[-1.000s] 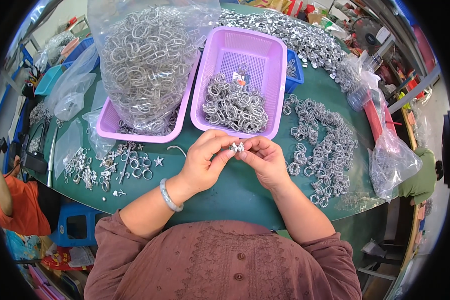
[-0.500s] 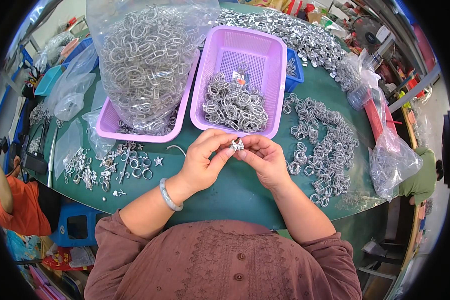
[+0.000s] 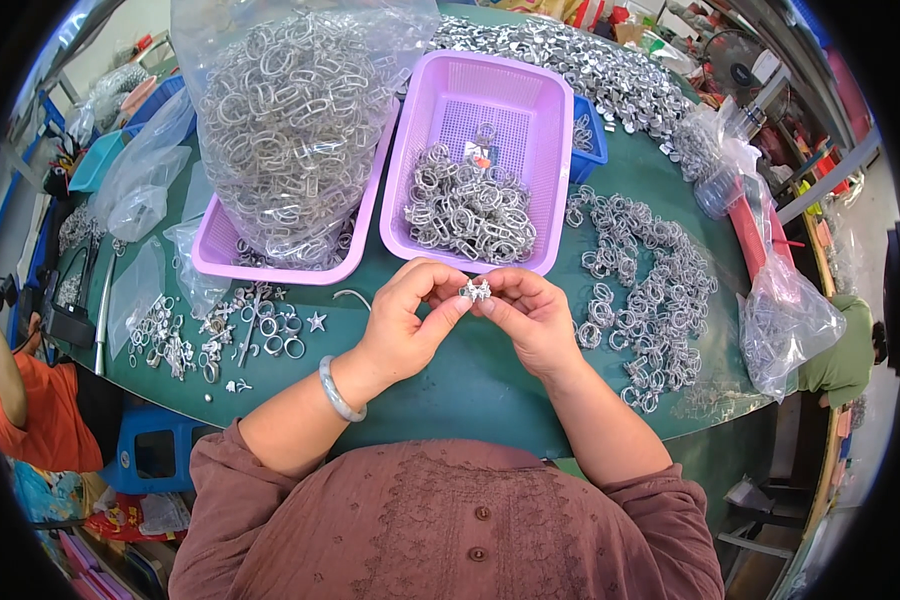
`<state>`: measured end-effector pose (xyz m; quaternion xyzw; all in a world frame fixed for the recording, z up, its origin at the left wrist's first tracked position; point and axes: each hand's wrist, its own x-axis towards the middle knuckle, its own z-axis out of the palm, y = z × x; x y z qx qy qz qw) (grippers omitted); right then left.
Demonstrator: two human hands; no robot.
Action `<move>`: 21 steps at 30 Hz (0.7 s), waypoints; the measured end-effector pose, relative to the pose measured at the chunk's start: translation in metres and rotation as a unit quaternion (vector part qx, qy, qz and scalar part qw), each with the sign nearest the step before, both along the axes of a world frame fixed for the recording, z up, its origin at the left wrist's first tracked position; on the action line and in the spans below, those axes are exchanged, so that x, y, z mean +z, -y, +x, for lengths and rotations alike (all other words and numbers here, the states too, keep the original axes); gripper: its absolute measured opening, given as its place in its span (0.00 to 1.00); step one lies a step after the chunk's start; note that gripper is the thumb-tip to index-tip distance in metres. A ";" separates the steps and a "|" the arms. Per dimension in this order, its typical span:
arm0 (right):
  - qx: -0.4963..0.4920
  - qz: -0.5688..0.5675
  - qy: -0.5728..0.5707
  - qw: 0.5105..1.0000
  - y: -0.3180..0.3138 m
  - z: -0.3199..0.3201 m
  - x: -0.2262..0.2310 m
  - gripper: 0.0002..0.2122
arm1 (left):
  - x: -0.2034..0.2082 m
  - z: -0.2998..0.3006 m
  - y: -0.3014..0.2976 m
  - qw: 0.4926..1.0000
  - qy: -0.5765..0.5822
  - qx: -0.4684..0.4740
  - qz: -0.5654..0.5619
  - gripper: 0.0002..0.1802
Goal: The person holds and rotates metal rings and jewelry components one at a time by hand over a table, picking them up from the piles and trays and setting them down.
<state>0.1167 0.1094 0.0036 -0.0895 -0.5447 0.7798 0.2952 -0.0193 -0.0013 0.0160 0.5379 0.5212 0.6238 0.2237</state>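
Silver metal makes up the small piece [image 3: 476, 290] between your hands. The grip of your left hand [image 3: 406, 318] and that of your right hand [image 3: 533, 322] both pinch it. It is over the green desk [image 3: 470, 395], near a purple basket [image 3: 552, 160] of rings [image 3: 470, 212]. A ring pile [image 3: 660, 290] lies to your right.
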 end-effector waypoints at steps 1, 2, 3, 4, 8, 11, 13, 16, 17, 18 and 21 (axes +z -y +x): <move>0.000 0.000 0.000 1.000 0.000 0.000 0.000 0.09 | 0.000 0.000 0.000 1.000 0.000 0.000 0.000 0.09; -0.001 0.001 0.002 1.000 0.000 0.000 0.000 0.09 | 0.000 0.000 0.000 1.000 -0.005 0.000 0.000 0.09; -0.002 0.002 0.003 1.000 0.000 0.000 0.000 0.09 | 0.000 0.000 0.000 1.000 -0.011 0.001 -0.001 0.09; -0.002 0.002 0.003 1.000 0.000 0.000 0.000 0.09 | 0.000 0.000 0.000 1.000 -0.011 0.001 -0.001 0.09; -0.002 0.004 0.002 1.000 0.000 0.000 0.000 0.09 | 0.000 0.000 0.000 1.000 -0.001 -0.001 -0.002 0.10; -0.001 0.003 0.000 1.000 -0.001 0.000 -0.001 0.09 | -0.001 0.000 -0.001 1.000 0.004 -0.005 0.003 0.11; -0.001 0.002 0.000 1.000 -0.001 0.000 -0.001 0.09 | -0.001 0.001 -0.002 1.000 0.008 -0.008 0.006 0.11; 0.000 -0.007 -0.003 1.000 0.001 0.002 -0.001 0.10 | -0.001 0.003 0.000 1.000 0.017 -0.003 0.009 0.11; 0.000 -0.013 0.001 1.000 0.002 0.003 -0.001 0.10 | -0.001 0.004 0.002 1.000 0.012 0.001 0.001 0.11; 0.000 -0.014 0.002 1.000 0.001 0.002 -0.001 0.10 | -0.001 0.003 0.001 1.000 0.004 0.005 -0.002 0.10; 0.003 -0.026 0.014 1.000 -0.003 0.000 -0.003 0.10 | -0.006 0.000 -0.006 0.999 -0.014 0.039 0.030 0.08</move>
